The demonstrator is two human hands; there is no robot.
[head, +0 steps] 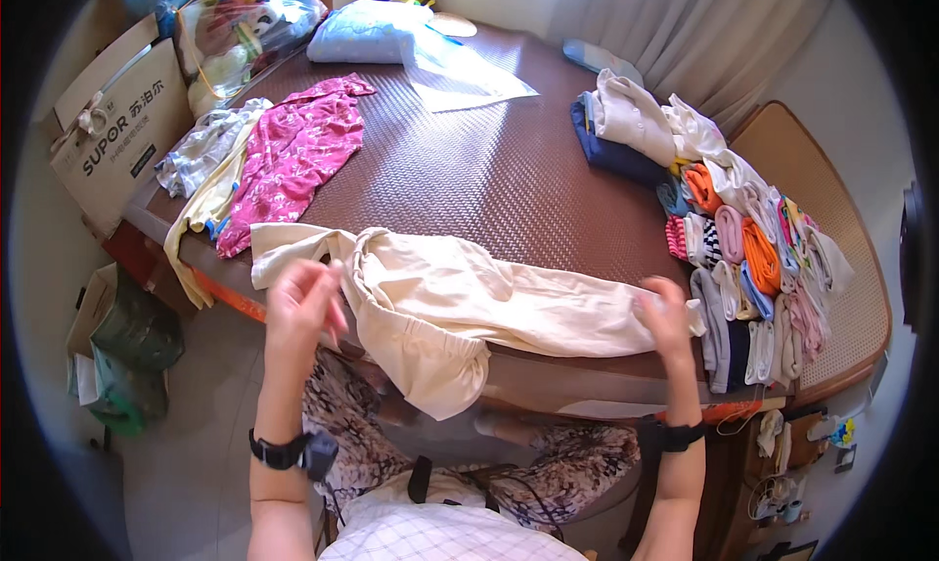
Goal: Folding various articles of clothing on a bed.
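Note:
A cream cloth garment (455, 282) with a gathered elastic edge lies across the front of the bed, one part hanging over the edge. My left hand (308, 297) is raised over its left part, fingers bent; whether it pinches any cloth is unclear. At the garment's right end is my right hand (662, 313), its fingers bent at the cloth; its grip cannot be made out. Left of the garment lie a pink patterned garment (301, 150), a pale yellow one (213, 201) and a grey-white one (209, 146).
Rows of folded clothes (759, 253) line the bed's right side, beside a woven-cane headboard (843, 311). A blue padded bundle (367, 33) lies at the back. At left stand a cardboard box (117, 135), a clear bag of soft toys (242, 33) and a green bag (132, 341).

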